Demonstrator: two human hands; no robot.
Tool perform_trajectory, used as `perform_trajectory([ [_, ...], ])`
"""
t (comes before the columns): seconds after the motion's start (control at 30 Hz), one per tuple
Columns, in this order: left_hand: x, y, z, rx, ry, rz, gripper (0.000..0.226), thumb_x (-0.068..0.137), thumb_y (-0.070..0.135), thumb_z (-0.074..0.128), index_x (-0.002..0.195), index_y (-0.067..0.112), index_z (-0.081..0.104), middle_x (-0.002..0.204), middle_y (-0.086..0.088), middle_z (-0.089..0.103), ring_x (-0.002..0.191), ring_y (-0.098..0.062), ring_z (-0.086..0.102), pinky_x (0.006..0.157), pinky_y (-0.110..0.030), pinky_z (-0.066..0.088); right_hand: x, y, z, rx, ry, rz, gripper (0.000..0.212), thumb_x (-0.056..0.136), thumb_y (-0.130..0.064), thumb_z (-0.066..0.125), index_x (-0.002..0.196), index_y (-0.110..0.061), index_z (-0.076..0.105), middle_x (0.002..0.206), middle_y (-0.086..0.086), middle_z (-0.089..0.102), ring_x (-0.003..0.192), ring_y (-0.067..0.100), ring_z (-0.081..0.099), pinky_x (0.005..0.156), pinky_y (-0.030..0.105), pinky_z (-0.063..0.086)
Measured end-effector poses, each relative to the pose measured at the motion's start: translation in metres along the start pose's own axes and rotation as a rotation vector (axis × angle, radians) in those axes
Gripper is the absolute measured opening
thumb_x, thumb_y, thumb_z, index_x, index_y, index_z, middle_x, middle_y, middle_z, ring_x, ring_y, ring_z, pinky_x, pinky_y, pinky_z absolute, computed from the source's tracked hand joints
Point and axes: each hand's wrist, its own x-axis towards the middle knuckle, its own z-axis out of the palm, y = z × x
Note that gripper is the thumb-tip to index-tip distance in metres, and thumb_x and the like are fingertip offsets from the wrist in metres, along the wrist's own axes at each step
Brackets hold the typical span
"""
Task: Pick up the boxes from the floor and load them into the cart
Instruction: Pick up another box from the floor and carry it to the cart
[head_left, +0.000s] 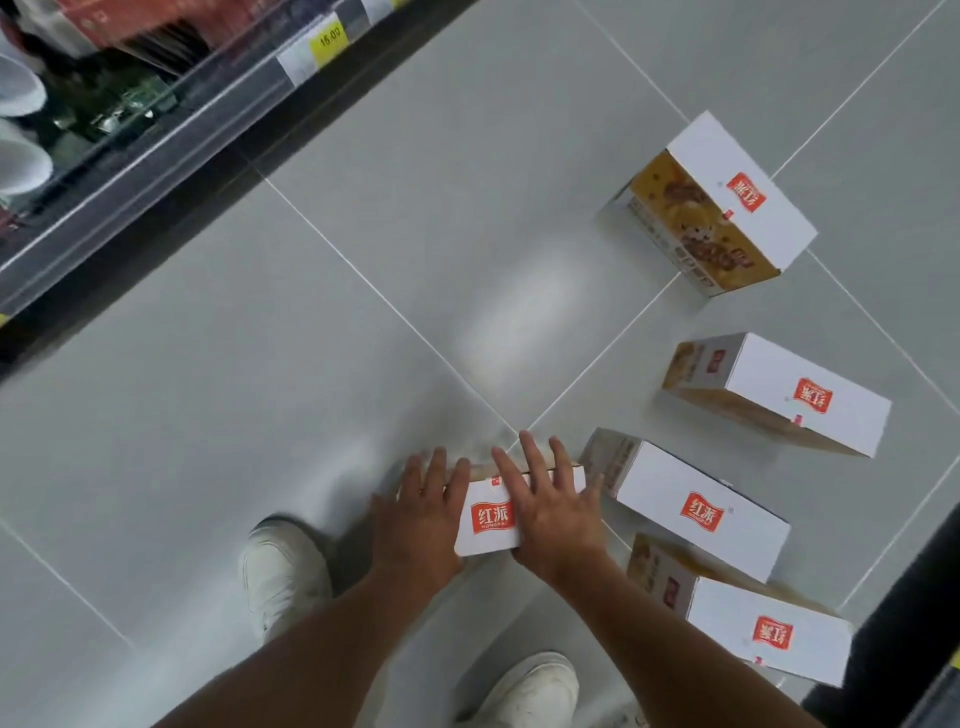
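Two white shoes stand on the floor (218, 415), the left shoe (283, 577) ahead of the right shoe (530, 686). Two bare arms reach down from here.

Just past the shoes, both hands lie on the near box (488, 519). It is white on top with a red label. The left hand (421, 519) covers its left end and the right hand (556, 519) covers its right end. The fingers are laid out straight and spread over the top, not curled tight. I cannot tell if the box is lifted or sits on the floor.

Four more boxes lie on the floor to the right. The corner box (769, 634) is nearest, by a dark strip (909, 623) at the edge. The second box (701, 509) lies just beside the right hand. The third box (795, 395) is a bit farther on. The far box (727, 202) sits well apart from the hands and shows a yellow picture side.

The floor is made of big pale grey tiles with thin light lines between them. A bright patch of light shines in the middle.

Far off at the top left runs a shop shelf (156, 156) with a clear front rail and a black base. A yellow price tag (330, 39) is stuck on it. The things on the shelf are blurry.
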Motion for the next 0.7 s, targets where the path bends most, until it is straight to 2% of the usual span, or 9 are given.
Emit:
perform_trajectory([
  [0.13,0.002,-0.005,0.009,-0.075,0.113,0.107,0.117,0.036,0.059,0.094,0.133,0.020,0.042,0.131,-0.013,0.059,0.114,-0.035,0.059,0.076,-0.046,0.058,0.003,0.002,0.000,-0.018,-0.018,-0.028,0.120,0.077,-0.077,0.065,0.155,-0.040,-0.019,0.171,0.003,-0.016,0.157,0.040,-0.006,0.115,0.074,0.009],
  [0.23,0.001,-0.006,0.003,-0.084,0.130,0.133,0.106,0.037,0.056,0.094,0.125,0.021,0.046,0.110,-0.007,0.062,0.095,-0.025,0.060,0.065,-0.033,0.056,0.003,0.002,-0.006,-0.003,-0.039,-0.031,0.115,0.081,-0.070,0.069,0.156,-0.039,-0.013,0.172,0.004,0.007,0.154,0.037,0.015,0.113,0.064,0.030],
  [0.3,0.002,-0.007,-0.001,-0.068,0.106,0.126,0.101,0.042,0.056,0.092,0.125,0.022,0.047,0.107,-0.005,0.061,0.093,-0.024,0.059,0.063,-0.031,0.055,0.004,0.004,-0.011,-0.011,-0.034,-0.045,0.103,0.082,-0.064,0.071,0.156,-0.037,0.004,0.165,0.003,0.026,0.147,0.034,0.028,0.108,0.058,0.039],
  [0.37,0.002,-0.007,-0.007,-0.045,0.098,0.124,0.096,0.046,0.056,0.091,0.125,0.021,0.050,0.106,-0.005,0.060,0.093,-0.023,0.059,0.061,-0.030,0.054,0.005,0.005,-0.017,-0.008,-0.031,-0.058,0.095,0.081,-0.060,0.073,0.152,-0.035,0.015,0.157,0.003,0.036,0.141,0.031,0.035,0.104,0.054,0.043],
  [0.53,0.000,-0.011,-0.037,-0.020,0.100,0.138,0.097,0.041,0.057,0.092,0.121,0.021,0.050,0.101,-0.005,0.059,0.087,-0.022,0.059,0.054,-0.029,0.055,-0.001,0.005,-0.038,0.037,-0.025,-0.042,0.096,0.080,-0.062,0.073,0.153,-0.034,0.018,0.155,0.000,0.038,0.140,0.028,0.036,0.104,0.053,0.045],
  [0.7,-0.025,-0.013,-0.091,0.062,0.066,0.178,0.091,0.067,0.057,0.080,0.138,0.025,0.035,0.124,-0.001,0.049,0.110,-0.019,0.050,0.075,-0.030,0.056,-0.026,-0.005,-0.083,0.075,-0.011,-0.030,0.099,0.079,-0.064,0.074,0.154,-0.035,0.017,0.155,-0.001,0.037,0.141,0.026,0.035,0.108,0.055,0.044],
])
